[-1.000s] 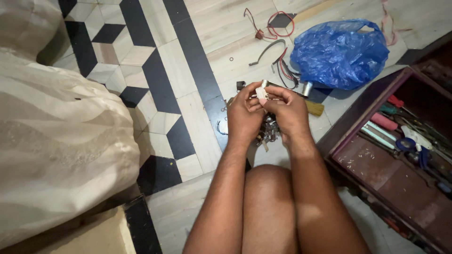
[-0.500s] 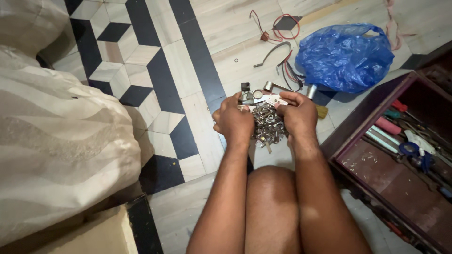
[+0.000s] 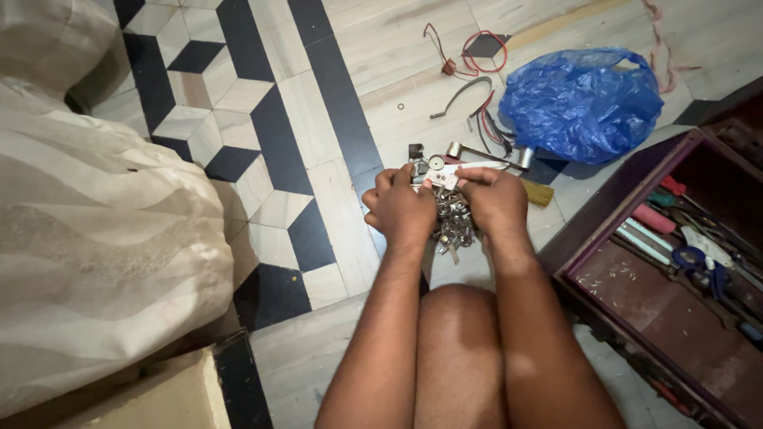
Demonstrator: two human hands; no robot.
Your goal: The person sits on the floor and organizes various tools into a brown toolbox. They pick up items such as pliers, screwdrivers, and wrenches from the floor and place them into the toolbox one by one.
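The person sat on the tiled floor (image 3: 334,199), knee raised between the forearms. Both hands met over a heap of small metal hardware (image 3: 453,222). The left hand (image 3: 400,208) and right hand (image 3: 494,199) had fingers clamped on a small white part (image 3: 445,176), held level above the heap, evidently for close handling. A blue plastic bag (image 3: 584,99) and an open toolbox (image 3: 675,262) lay near.

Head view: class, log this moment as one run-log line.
left hand: grip on small white part | right hand: same part | below: metal hardware pile | right: open toolbox
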